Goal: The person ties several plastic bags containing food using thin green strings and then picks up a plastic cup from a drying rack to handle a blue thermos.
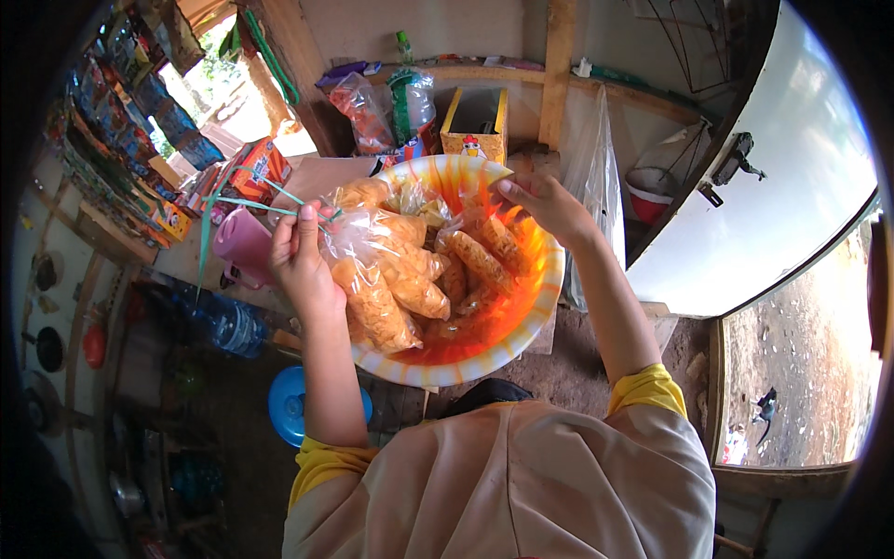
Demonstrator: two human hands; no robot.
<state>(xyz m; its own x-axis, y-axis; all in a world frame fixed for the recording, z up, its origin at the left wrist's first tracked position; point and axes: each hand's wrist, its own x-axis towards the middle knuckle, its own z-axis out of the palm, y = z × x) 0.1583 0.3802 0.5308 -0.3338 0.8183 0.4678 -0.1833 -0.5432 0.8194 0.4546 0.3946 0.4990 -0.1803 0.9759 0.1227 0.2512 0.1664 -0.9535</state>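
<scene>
My left hand (307,262) pinches the gathered top of a bundle of clear plastic snack bags (391,272), tied with green plastic string (241,202). The bags hold orange-brown chips or crackers and hang over the left side of a large round basin (520,346), orange inside with a pale striped rim. More filled snack bags (482,258) lie within the basin. At its upper right rim is my right hand (541,202), thumb and fingers bent close together. Whether those fingers grip the rim or a small thing is unclear.
A pink plastic pitcher (241,244) stands left of the basin. Behind are a yellow open carton (475,126) and bagged goods (363,115). Hanging sachets (150,115) line the left window. Below sits a blue plastic stool or lid (290,405). A white door (761,182) is at right.
</scene>
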